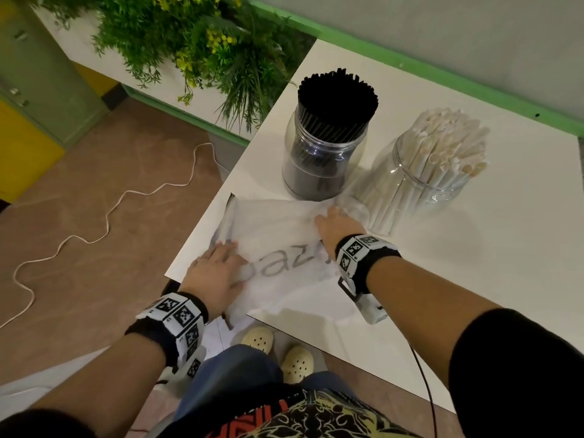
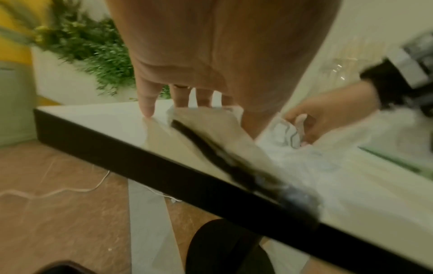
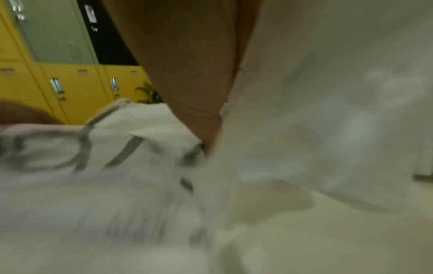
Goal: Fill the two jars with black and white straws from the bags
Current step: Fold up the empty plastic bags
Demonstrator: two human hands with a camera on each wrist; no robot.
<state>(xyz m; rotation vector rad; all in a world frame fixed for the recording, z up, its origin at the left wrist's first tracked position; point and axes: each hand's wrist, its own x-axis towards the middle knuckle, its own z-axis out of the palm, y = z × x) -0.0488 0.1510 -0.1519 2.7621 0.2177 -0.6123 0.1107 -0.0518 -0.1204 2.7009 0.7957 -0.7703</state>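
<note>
A clear jar packed with black straws (image 1: 325, 147) stands at the back of the white table (image 1: 474, 279). Right of it, a second clear jar (image 1: 426, 172) holds white straws that lean right. In front of them lies a flattened white plastic bag (image 1: 284, 248) with grey lettering. My left hand (image 1: 218, 270) lies flat on the bag's near left part, fingers (image 2: 182, 96) straight. My right hand (image 1: 335, 226) is on the bag's far right end. In the left wrist view its fingers (image 2: 302, 129) curl round a fold of the bag (image 2: 304, 166). The right wrist view is blurred, showing mostly bag (image 3: 117, 185).
The table's left edge (image 2: 164, 166) runs just beside my left hand, with brown floor and a white cord (image 1: 110, 210) below. Green plants (image 1: 189, 42) hang at the back left. Yellow lockers (image 3: 70, 92) stand beyond. My feet in cream clogs (image 1: 278, 352) are by the table's near edge.
</note>
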